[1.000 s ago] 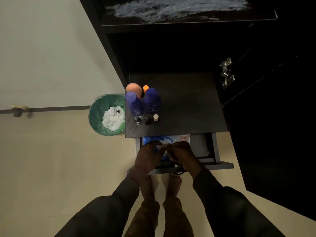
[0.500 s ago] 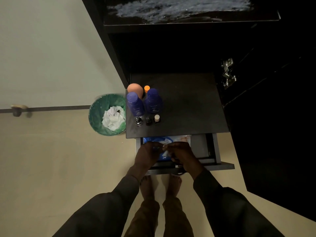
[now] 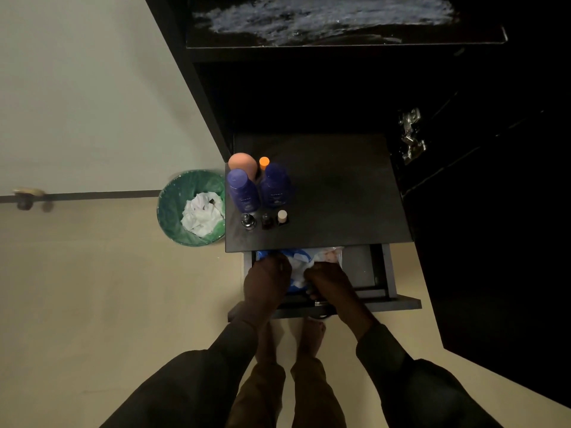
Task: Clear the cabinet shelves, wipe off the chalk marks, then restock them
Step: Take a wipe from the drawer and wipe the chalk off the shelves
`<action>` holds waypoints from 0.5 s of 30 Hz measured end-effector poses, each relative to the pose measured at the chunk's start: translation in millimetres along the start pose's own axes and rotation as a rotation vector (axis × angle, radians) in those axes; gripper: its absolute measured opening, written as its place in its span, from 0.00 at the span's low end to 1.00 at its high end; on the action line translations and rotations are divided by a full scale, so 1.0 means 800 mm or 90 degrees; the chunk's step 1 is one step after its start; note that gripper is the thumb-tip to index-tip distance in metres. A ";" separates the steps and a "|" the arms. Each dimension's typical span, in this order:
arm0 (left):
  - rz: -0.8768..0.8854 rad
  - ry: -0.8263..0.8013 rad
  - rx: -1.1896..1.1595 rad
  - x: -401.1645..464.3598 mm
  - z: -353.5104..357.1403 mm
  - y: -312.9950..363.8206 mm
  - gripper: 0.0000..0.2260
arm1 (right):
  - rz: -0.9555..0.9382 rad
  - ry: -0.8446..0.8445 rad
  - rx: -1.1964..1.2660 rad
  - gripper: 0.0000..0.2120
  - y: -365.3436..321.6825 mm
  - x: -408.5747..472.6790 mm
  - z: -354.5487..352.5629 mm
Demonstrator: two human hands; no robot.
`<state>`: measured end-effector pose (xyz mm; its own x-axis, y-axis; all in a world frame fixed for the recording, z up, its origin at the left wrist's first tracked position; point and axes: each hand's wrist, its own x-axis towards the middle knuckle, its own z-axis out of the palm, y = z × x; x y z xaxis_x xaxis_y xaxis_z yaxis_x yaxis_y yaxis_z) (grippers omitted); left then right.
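**Wiping not yet complete: chalk remained on upper shelf; hands at the drawer**

Nearest the person, the drawer (image 3: pixel 380 273) stood pulled open below the lower shelf. Both hands were inside it. The left hand (image 3: pixel 267 281) and the right hand (image 3: pixel 329 282) were curled, fingers down, on a blue and white packet (image 3: pixel 298 267) at the drawer's left end, apparently gripping it; whether a sheet was being drawn out could not be told.

Directly above the drawer, the lower shelf (image 3: pixel 340 193) showed no visible chalk. At its left edge stood two blue bottles (image 3: pixel 259 188), an orange-capped item (image 3: pixel 264 162), a peach rounded object (image 3: pixel 242 163) and three small bottles (image 3: pixel 265 220).

Left of the drawer, on the floor, a green bin (image 3: pixel 173 208) held crumpled white tissue.

Farthest from the drawer, the upper shelf (image 3: pixel 340 46) carried no items, but a broad smeared chalk patch (image 3: pixel 324 17) remained.

Judgement: the upper shelf was cleared but unwiped, and the rest of the restocking was outstanding.
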<state>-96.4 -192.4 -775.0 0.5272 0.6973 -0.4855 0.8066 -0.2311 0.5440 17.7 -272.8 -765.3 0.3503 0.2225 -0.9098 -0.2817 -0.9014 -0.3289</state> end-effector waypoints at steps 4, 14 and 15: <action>-0.006 -0.012 0.029 -0.008 0.000 -0.001 0.11 | 0.003 -0.011 0.064 0.06 0.002 0.002 -0.004; 0.022 -0.012 0.038 -0.023 -0.002 0.006 0.12 | 0.025 -0.038 0.163 0.07 -0.005 -0.001 -0.007; 0.018 -0.029 0.031 -0.026 0.000 0.007 0.14 | 0.013 -0.041 0.168 0.08 -0.003 0.001 -0.008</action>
<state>-102.8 -208.3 -761.3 0.5614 0.6583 -0.5015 0.8024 -0.2848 0.5244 24.2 -273.0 -763.3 0.2870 0.2354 -0.9286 -0.5142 -0.7800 -0.3567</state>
